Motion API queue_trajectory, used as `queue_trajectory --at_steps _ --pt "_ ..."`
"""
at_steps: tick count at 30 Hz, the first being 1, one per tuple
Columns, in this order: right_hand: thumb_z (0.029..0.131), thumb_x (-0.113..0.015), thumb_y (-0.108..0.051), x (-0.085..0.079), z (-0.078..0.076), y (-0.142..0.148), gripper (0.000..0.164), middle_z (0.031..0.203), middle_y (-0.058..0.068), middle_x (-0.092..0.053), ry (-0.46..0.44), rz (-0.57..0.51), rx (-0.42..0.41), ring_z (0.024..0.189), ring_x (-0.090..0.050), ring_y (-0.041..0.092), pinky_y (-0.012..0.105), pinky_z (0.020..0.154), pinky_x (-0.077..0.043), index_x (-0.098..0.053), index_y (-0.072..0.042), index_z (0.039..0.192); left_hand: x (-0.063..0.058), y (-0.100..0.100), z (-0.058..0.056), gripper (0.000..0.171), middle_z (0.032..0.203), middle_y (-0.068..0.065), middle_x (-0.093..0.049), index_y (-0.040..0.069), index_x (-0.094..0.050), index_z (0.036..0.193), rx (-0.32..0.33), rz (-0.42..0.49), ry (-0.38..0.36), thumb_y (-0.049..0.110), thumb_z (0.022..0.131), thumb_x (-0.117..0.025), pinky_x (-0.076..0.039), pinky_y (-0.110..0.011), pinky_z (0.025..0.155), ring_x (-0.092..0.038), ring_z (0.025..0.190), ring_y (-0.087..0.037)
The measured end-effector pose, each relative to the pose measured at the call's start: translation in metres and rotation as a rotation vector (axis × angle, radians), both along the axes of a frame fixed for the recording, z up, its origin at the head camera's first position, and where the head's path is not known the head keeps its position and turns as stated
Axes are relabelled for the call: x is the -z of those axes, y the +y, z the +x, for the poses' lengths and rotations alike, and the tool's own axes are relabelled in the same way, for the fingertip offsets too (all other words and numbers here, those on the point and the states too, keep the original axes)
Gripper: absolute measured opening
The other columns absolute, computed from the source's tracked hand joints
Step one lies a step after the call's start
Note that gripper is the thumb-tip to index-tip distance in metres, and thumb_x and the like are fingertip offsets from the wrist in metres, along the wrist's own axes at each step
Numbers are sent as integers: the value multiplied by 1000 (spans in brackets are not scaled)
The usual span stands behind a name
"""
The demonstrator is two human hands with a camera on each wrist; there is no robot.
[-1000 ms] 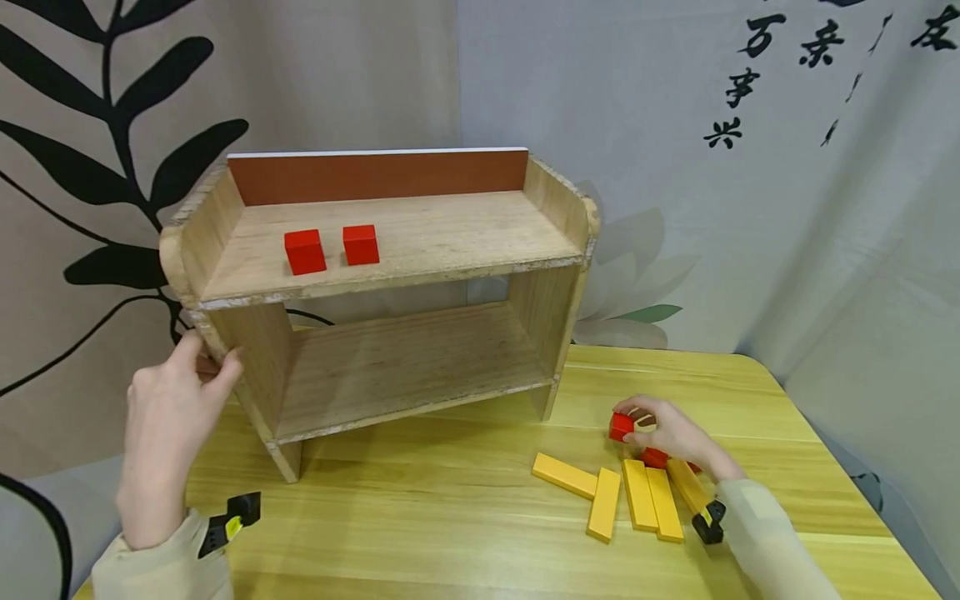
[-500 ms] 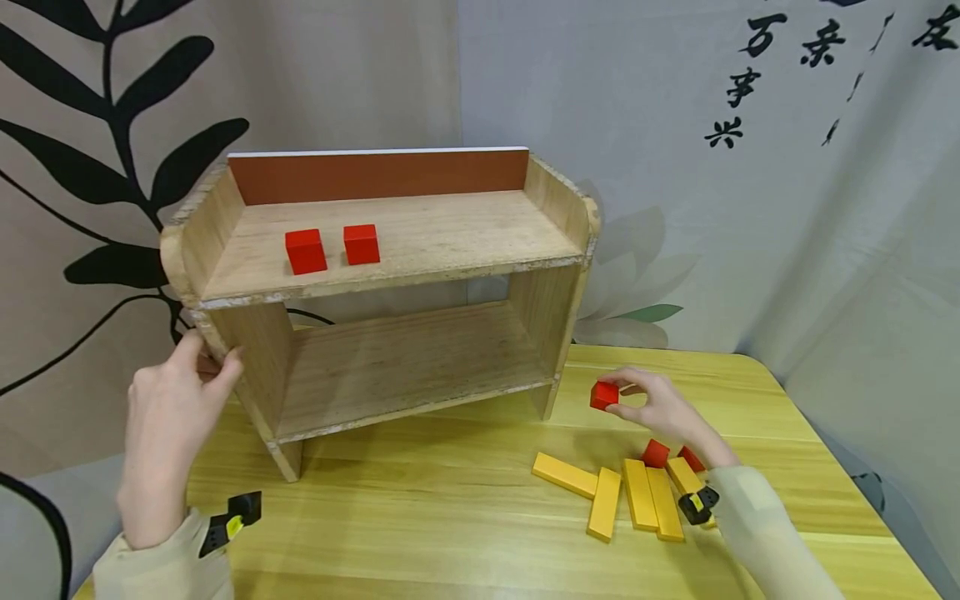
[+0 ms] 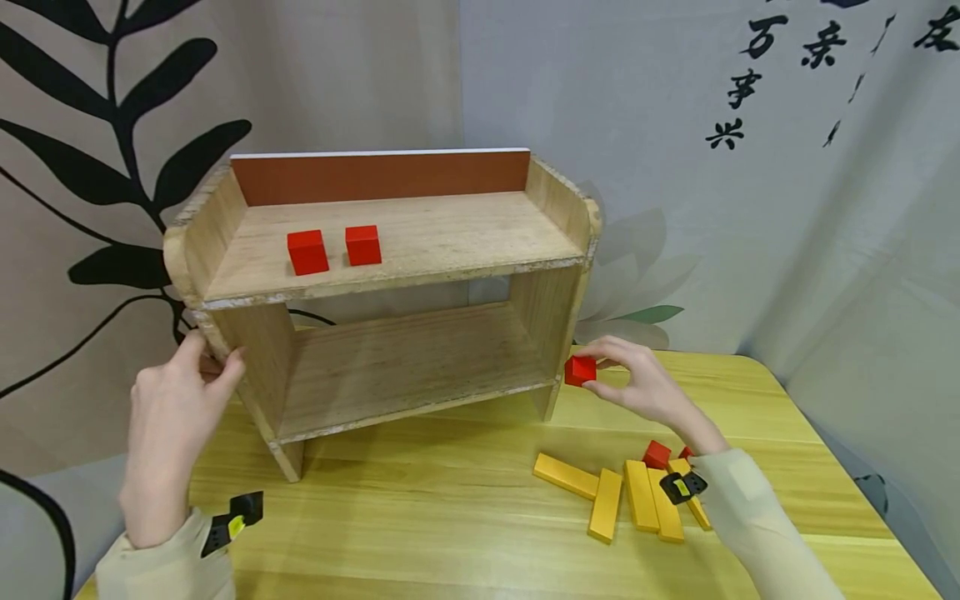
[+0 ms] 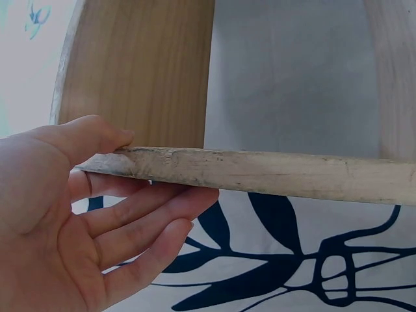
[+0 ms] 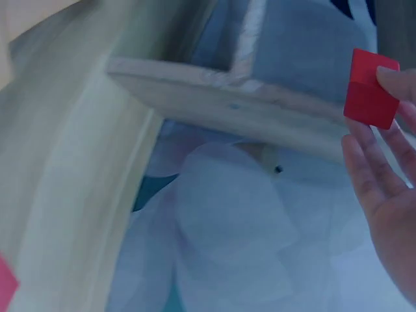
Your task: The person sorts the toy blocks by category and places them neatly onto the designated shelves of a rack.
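My left hand (image 3: 176,404) grips the left side panel of a small two-tier wooden shelf (image 3: 420,358). In the left wrist view the thumb lies on one face of the panel's edge (image 4: 260,170) and the fingers on the other. Between thumb and fingertips, my right hand (image 3: 648,383) pinches a red cube (image 3: 580,371) above the table, by the shelf's right leg. The right wrist view shows the same red block (image 5: 370,91) in the fingers. Two more red cubes, a left one (image 3: 307,252) and a right one (image 3: 363,245), rest on the upper shelf board.
Several yellow blocks (image 3: 604,505) lie on the wooden table (image 3: 420,533) at the right front. Behind them is a red cube (image 3: 657,454), and another red piece (image 3: 686,452) is partly hidden by the right wrist. Printed curtains (image 3: 600,100) hang behind the shelf.
My right hand has lifted the red cube from beside the yellow blocks and carried it left and toward the shelf. My left hand keeps its grip on the side panel.
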State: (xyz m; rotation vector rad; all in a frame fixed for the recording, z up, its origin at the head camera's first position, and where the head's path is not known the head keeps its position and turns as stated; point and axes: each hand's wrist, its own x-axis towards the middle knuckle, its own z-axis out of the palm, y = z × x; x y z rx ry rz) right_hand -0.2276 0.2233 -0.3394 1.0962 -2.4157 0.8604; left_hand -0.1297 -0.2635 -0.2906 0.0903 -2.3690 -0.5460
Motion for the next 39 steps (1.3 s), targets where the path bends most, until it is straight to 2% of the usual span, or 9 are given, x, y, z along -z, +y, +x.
queue_trajectory --at_steps 3,8,15,19,25,34,39 --pt "75 -75 1 -10 1 -8 41 109 5 -68 31 -14 -25 96 -63 17 26 80 -53 -65 -8 113 0 0 0 20 78 -26 -67 -2 -56 92 -5 1 -9 18 90 -58 -31 -26 43 -57 53 -37" --pt "74 -75 0 -25 4 -21 41 108 4 -68 56 -41 -47 94 -63 13 28 80 -53 -66 -9 113 -1 0 1 21 80 -27 -67 -2 -56 93 -10 6 -22 19 91 -57 -32 -27 44 -59 55 -39" --pt "75 -74 1 -42 5 -36 40 107 5 -67 73 -68 -97 93 -62 14 14 82 -48 -66 -8 113 -1 0 1 21 80 -27 -67 -2 -56 92 -15 3 -27 18 91 -57 -34 -31 44 -59 57 -41" --pt "75 -73 3 -51 4 -43 40 107 7 -67 98 -89 -131 91 -62 12 15 80 -48 -65 -7 113 0 0 0 20 80 -27 -67 -2 -56 92 -10 -2 -19 18 90 -58 -34 -30 44 -59 56 -41" --pt "73 -74 5 -70 5 -58 41 108 8 -67 156 -139 -170 92 -64 13 23 81 -50 -66 -5 112 0 0 0 20 80 -27 -67 -2 -56 91 -9 1 -13 18 90 -57 -35 -31 45 -59 56 -41" --pt "74 -74 3 -101 7 -83 39 109 9 -69 210 -220 -219 100 -64 16 22 89 -48 -67 -4 112 -1 0 0 21 81 -27 -67 -2 -56 93 -12 2 -25 19 91 -57 -34 -29 45 -59 57 -40" --pt "75 -75 2 -115 2 -100 37 107 12 -70 251 -249 -224 97 -65 18 23 86 -51 -67 -1 111 0 0 0 20 80 -26 -67 -2 -56 92 -8 4 -14 18 90 -57 -37 -33 46 -60 59 -42"
